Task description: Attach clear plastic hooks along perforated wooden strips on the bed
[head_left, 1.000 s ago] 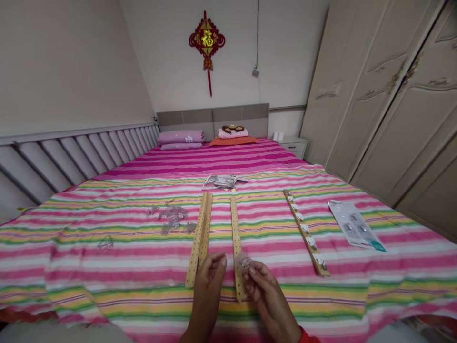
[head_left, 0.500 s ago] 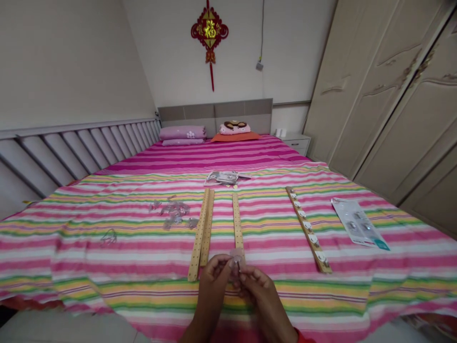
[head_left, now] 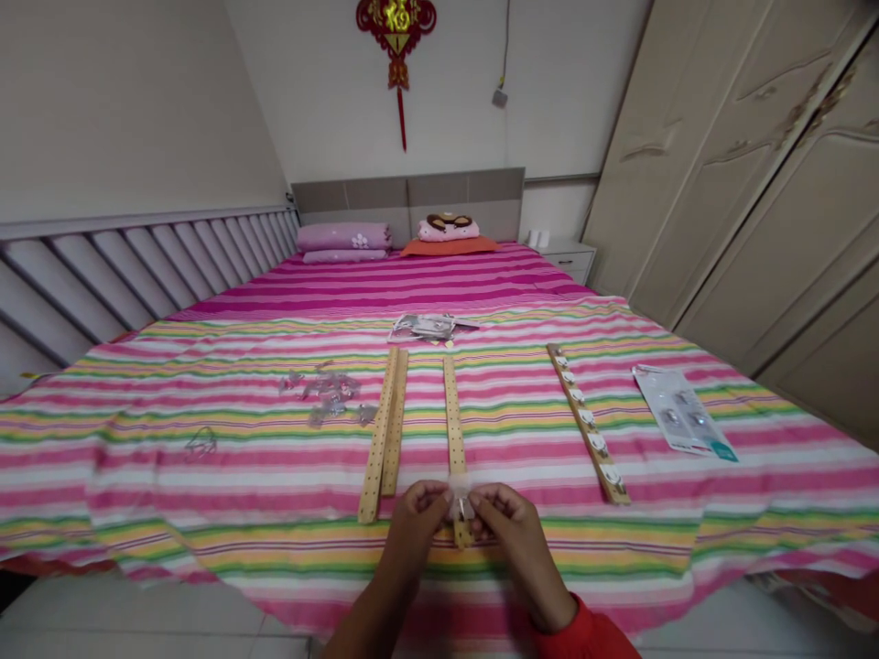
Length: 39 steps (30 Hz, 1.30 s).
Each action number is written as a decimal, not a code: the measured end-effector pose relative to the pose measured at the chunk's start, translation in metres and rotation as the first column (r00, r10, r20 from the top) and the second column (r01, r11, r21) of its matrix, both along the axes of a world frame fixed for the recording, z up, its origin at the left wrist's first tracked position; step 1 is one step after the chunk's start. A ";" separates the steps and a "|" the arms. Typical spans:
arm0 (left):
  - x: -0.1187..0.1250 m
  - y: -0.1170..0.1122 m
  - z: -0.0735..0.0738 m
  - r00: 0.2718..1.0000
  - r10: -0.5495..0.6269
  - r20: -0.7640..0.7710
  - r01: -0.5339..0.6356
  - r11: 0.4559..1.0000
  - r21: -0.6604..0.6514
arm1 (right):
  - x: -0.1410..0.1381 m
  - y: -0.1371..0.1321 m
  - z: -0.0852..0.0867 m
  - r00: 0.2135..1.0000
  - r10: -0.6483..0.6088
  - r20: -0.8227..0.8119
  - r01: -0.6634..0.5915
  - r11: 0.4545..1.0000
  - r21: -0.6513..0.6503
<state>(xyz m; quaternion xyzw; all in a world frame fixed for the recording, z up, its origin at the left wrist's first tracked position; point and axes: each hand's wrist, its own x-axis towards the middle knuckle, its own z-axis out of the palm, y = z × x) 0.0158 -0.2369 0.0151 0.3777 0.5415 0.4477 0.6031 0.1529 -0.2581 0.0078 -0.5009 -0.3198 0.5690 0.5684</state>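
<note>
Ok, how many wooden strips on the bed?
4 wooden strips: left pair lying side by side, middle strip ending under the left hand and right hand, right strip carrying white knobs. None appears hidden.

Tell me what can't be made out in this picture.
- Head view, small clear piece pinched between left hand and right hand: too small, blurred, partly covered by them.
- Head view, pile of clear bits: too small to count.
- Head view, red wall ornament: top cut off by the upper edge.

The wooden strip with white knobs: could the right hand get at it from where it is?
Probably yes: the strip lies on bedspread right of the right hand, nothing between, though that hand and the left hand pinch a small clear piece.
</note>
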 end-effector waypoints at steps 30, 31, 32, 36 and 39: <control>0.010 0.002 -0.043 0.998 0.059 -0.006 -0.059 0.998 -0.021 | -0.001 0.006 -0.031 0.997 -0.052 0.056 0.053 0.998 -0.016; 0.010 0.002 -0.044 0.998 0.058 -0.002 -0.058 0.998 -0.019 | -0.001 0.005 -0.031 0.997 -0.053 0.058 0.054 0.998 -0.017; 0.010 0.002 -0.046 0.998 0.056 0.000 -0.056 0.998 -0.013 | -0.001 0.005 -0.032 0.997 -0.054 0.057 0.055 0.998 -0.018; 0.010 0.001 -0.047 0.999 0.037 -0.006 -0.037 0.999 0.000 | -0.002 0.005 -0.033 0.998 -0.051 0.045 0.053 0.998 -0.028; 0.011 0.001 -0.048 0.999 0.037 -0.012 -0.037 0.999 0.003 | -0.002 0.005 -0.033 0.997 -0.049 0.053 0.051 0.998 -0.026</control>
